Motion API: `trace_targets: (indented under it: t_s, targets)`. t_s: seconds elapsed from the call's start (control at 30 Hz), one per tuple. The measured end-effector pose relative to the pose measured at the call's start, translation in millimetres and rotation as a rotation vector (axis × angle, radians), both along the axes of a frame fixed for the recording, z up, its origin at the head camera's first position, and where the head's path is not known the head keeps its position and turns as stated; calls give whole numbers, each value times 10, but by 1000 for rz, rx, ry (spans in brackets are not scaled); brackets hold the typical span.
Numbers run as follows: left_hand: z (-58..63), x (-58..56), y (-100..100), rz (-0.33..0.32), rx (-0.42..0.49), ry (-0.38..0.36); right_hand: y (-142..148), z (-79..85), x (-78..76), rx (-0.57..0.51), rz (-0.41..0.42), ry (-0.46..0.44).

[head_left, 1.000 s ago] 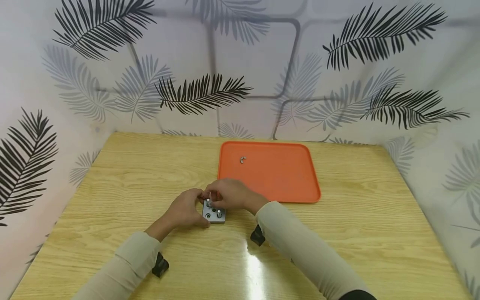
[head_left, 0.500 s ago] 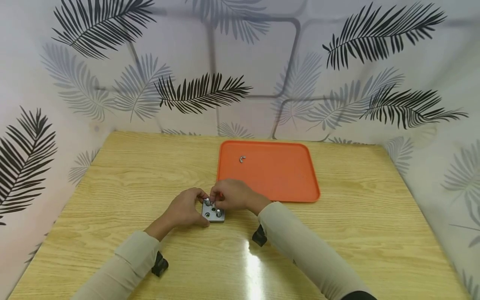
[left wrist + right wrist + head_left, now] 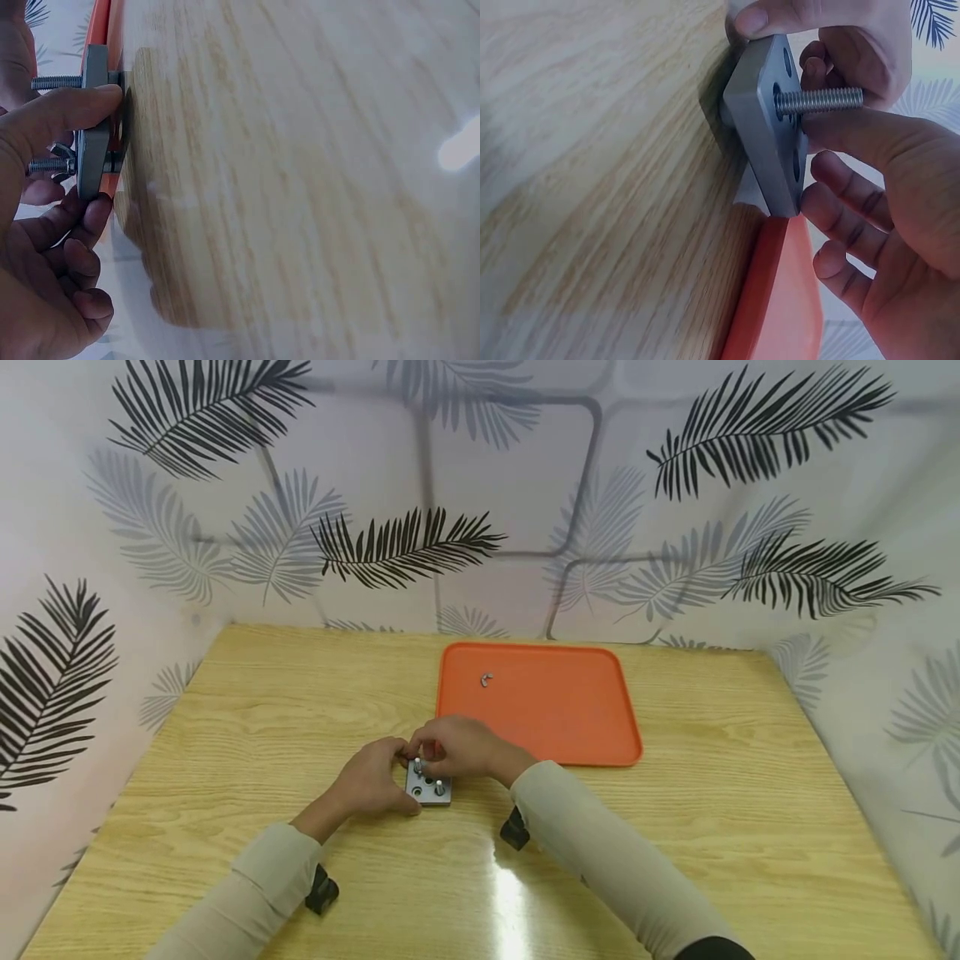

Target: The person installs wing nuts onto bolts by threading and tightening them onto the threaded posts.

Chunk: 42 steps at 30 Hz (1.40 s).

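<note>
A grey metal plate point(image 3: 429, 798) with holes lies near the middle of the table, two threaded bolts standing up through it. My left hand point(image 3: 369, 778) grips its left side, thumb on the near edge and fingers at the far corner. One bolt point(image 3: 825, 100) stands bare in the right wrist view. On the other bolt point(image 3: 45, 165), a wing nut point(image 3: 61, 156) sits close to the plate's face in the left wrist view. My right hand point(image 3: 463, 748) pinches at this wing nut with thumb and index finger; the right wrist view hides the nut behind the thumb.
An orange tray point(image 3: 558, 702) lies just behind the plate and right hand. Another wing nut point(image 3: 486, 680) rests in its left part. The wooden table point(image 3: 675, 827) runs back to a leaf-patterned wall covering point(image 3: 525, 485).
My right hand's fingers shifted slightly right off the far bolt, then came back left to it. The left hand and plate stay nearly in place.
</note>
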<state>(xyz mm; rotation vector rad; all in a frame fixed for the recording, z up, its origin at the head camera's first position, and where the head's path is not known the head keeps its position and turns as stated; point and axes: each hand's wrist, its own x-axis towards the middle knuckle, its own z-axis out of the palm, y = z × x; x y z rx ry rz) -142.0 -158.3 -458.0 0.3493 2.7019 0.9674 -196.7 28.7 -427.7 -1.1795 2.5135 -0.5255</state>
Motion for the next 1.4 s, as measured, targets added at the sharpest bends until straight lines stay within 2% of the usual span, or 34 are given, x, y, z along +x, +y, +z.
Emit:
trace_targets:
  t_s: [0.17, 0.53, 0.7, 0.9, 1.13, 1.4]
  targets:
    - [12, 1, 9, 9, 10, -3, 20, -11, 2, 13, -15, 40]
    - [-9, 26, 20, 17, -8, -13, 53, -44, -11, -31, -5, 22]
    - [-13, 24, 18, 14, -8, -14, 22, -39, -3, -4, 0, -2]
    - [7, 17, 24, 12, -13, -18, 32, -38, -3, 4, -11, 5]
    - [38, 14, 25, 18, -23, -25, 61, -25, -4, -4, -15, 56]
    - [32, 11, 22, 11, -12, -13, 52, -40, 11, 16, -38, 41]
